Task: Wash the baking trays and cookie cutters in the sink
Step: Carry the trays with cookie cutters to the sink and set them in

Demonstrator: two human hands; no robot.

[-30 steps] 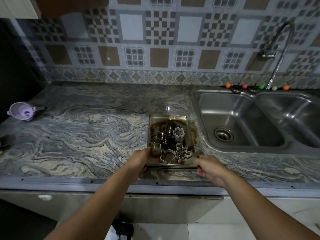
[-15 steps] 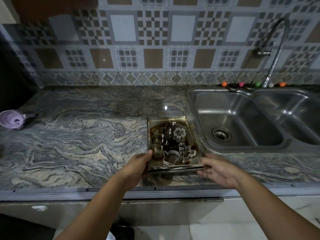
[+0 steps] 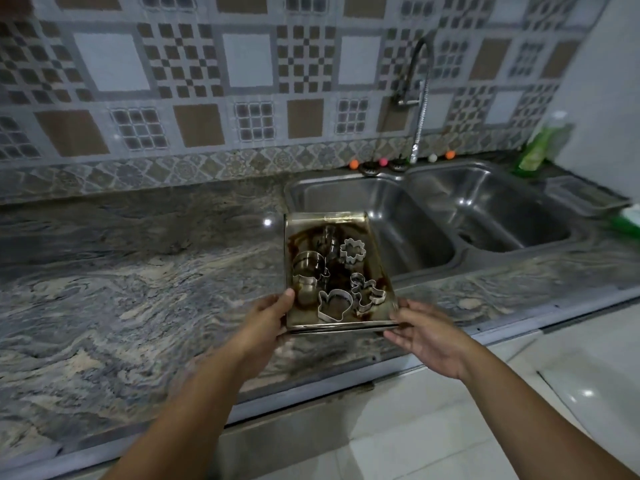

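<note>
Centre frame: stained baking tray (image 3: pixel 363 233) held over the marbled counter (image 3: pixel 138 299), far edge near the sink (image 3: pixel 398 223). Cookie cutters (image 3: pixel 336 304) lie loose inside. Left hand (image 3: pixel 266 317) grips the near-left corner, thumb on the rim. Right hand (image 3: pixel 426 330) cradles the near-right corner, fingers loosely curled beneath.

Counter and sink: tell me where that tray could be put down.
Bare counter runs left of the baking tray, from the backsplash to the front edge. Both sink basins look bare too, as far as shows. Crowded: the sink's back rim by the faucet with small coloured balls, and the far right corner with a green bottle.
</note>
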